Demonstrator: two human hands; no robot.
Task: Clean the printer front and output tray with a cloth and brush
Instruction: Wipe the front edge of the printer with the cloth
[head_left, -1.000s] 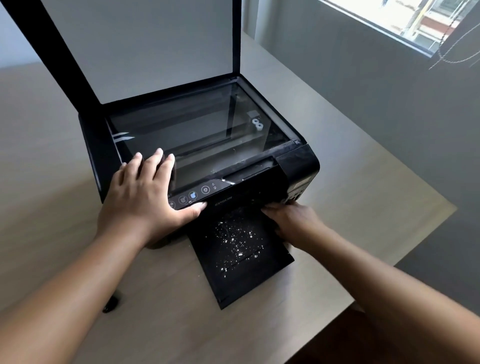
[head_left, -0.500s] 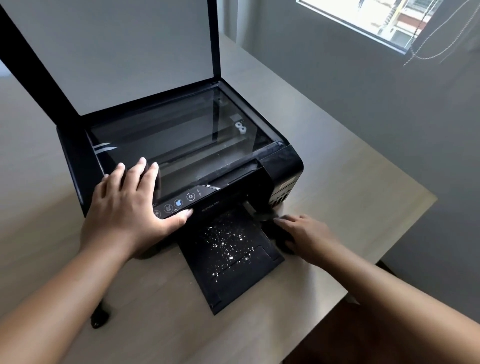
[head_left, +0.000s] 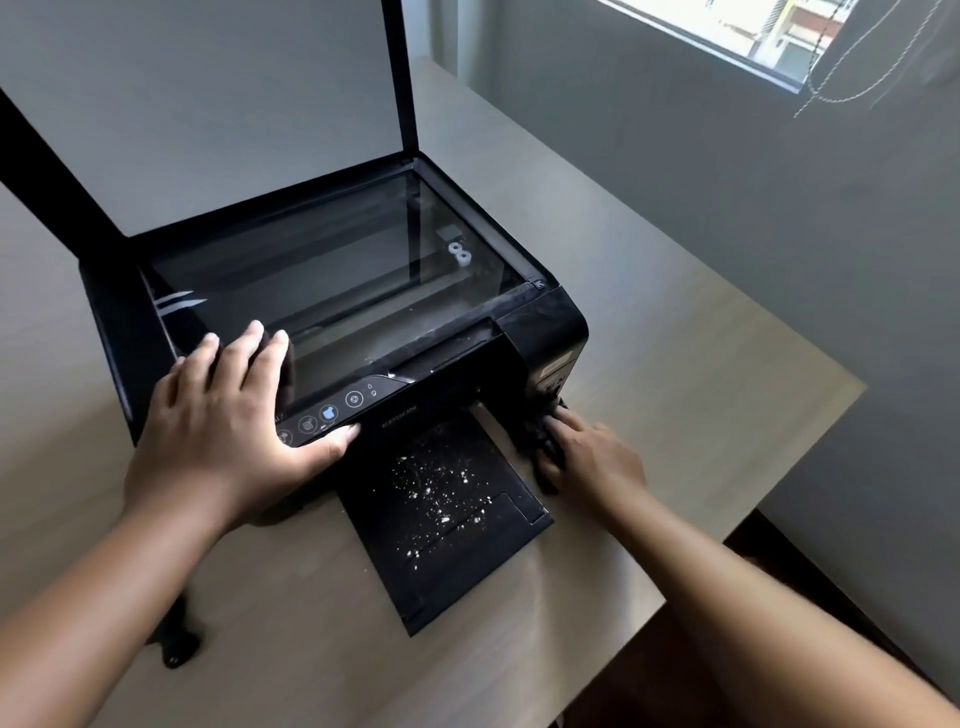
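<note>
A black printer (head_left: 540, 332) stands on the table with its scanner lid (head_left: 208, 104) raised. Its output tray (head_left: 467, 551) sticks out at the front and is scattered with white specks. My left hand (head_left: 228, 431) rests flat on the front left corner, thumb by the control panel (head_left: 332, 413). My right hand (head_left: 592, 462) holds a black cloth (head_left: 530, 436) against the printer's lower right front, beside the tray's right edge. A dark object, perhaps the brush (head_left: 174, 644), lies on the table partly under my left forearm.
The light wooden table (head_left: 701, 374) ends close to the right of the printer and just in front of the tray. A grey wall and a window (head_left: 753, 36) are at the right, with dark floor below the table edge.
My right hand with the cloth has slid from the printer's front panel down to its lower right corner beside the tray. My left hand has stayed on the printer.
</note>
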